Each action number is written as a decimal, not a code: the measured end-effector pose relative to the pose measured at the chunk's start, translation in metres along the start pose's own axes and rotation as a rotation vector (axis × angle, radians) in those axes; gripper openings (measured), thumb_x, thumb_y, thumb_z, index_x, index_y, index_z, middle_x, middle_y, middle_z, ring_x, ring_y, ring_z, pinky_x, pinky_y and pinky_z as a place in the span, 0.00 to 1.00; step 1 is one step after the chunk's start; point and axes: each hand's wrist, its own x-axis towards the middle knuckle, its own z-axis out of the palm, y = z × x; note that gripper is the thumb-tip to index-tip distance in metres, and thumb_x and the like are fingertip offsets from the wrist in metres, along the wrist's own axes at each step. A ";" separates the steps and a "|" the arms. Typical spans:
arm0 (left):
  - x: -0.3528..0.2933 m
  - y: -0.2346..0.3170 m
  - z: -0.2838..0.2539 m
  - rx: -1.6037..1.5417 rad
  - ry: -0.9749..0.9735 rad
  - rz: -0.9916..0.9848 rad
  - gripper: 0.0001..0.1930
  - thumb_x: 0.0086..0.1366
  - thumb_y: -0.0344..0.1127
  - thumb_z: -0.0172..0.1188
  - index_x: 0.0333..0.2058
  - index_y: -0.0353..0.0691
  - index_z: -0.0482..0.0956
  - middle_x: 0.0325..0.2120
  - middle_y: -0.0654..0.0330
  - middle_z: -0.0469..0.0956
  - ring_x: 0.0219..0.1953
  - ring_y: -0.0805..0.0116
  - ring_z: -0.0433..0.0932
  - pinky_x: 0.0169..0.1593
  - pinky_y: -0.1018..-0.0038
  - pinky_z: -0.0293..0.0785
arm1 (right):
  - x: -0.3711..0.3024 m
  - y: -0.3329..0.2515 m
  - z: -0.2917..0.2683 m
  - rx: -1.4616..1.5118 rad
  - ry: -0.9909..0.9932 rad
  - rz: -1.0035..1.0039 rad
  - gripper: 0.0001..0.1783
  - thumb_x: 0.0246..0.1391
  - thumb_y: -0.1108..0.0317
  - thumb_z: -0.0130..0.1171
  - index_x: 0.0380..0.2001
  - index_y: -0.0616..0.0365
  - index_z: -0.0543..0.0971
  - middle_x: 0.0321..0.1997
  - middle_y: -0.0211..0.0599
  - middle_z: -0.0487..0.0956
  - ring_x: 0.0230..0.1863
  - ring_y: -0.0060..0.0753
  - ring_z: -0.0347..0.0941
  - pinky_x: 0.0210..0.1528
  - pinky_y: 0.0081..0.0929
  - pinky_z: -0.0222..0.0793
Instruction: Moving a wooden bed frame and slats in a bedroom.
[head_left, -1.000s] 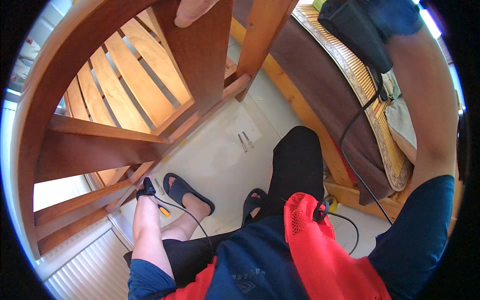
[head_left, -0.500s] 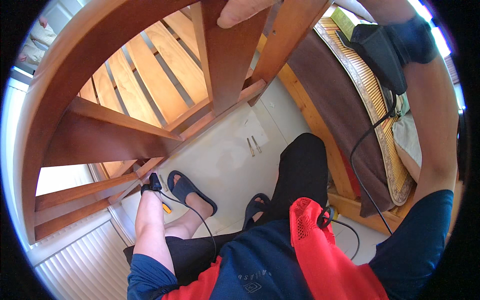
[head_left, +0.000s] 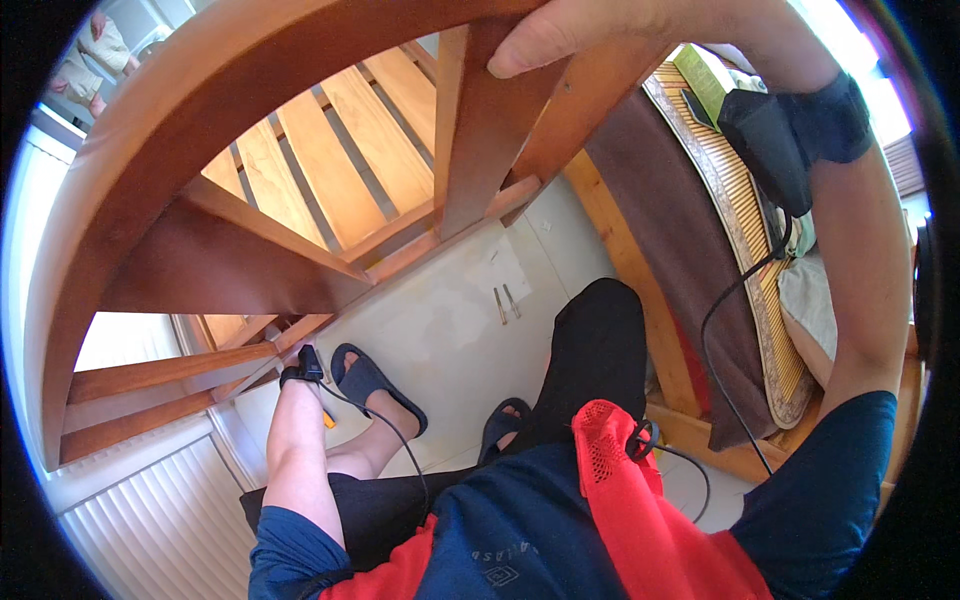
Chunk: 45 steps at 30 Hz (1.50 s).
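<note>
"Left side?"

"At 10 o'clock, part of another person. The brown wooden frame arches from 8 to 12."

"Left hand?"

"At 8, hidden beyond a black wrist device; finger state cannot be told. Beside the forearm, an orange item, partly covered."

"Obstructions, centre?"

"2 worn dark sandals, then 2 slim metal pieces on the floor."

"Right hand?"

"Near 12:30, thumb laid on the frame; remaining fingers unseen, grip undetermined."

"Far right?"

"Brown cloth at 2, green box at 1:30, slatted mat crossed by a black cable."
</note>
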 end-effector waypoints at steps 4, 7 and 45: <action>-0.014 -0.010 -0.039 0.040 0.054 -0.021 0.33 0.75 0.62 0.46 0.68 0.48 0.77 0.67 0.58 0.80 0.70 0.63 0.73 0.74 0.64 0.65 | 0.003 0.009 0.033 -0.341 0.281 -0.235 0.41 0.45 0.51 0.83 0.55 0.69 0.82 0.47 0.48 0.86 0.48 0.41 0.83 0.53 0.34 0.78; -0.003 -0.009 -0.018 0.070 0.025 -0.017 0.33 0.75 0.61 0.46 0.68 0.48 0.77 0.67 0.58 0.80 0.70 0.63 0.73 0.73 0.64 0.65 | -0.008 0.015 0.031 -0.384 0.322 -0.335 0.42 0.44 0.51 0.84 0.56 0.69 0.82 0.47 0.47 0.86 0.48 0.41 0.83 0.53 0.34 0.79; -0.003 -0.040 -0.034 0.380 -0.001 -0.025 0.29 0.74 0.56 0.49 0.65 0.48 0.80 0.66 0.58 0.81 0.69 0.62 0.74 0.72 0.63 0.68 | 0.013 -0.013 0.036 -0.424 0.325 -0.218 0.46 0.42 0.49 0.86 0.58 0.68 0.79 0.49 0.49 0.86 0.47 0.43 0.83 0.51 0.35 0.79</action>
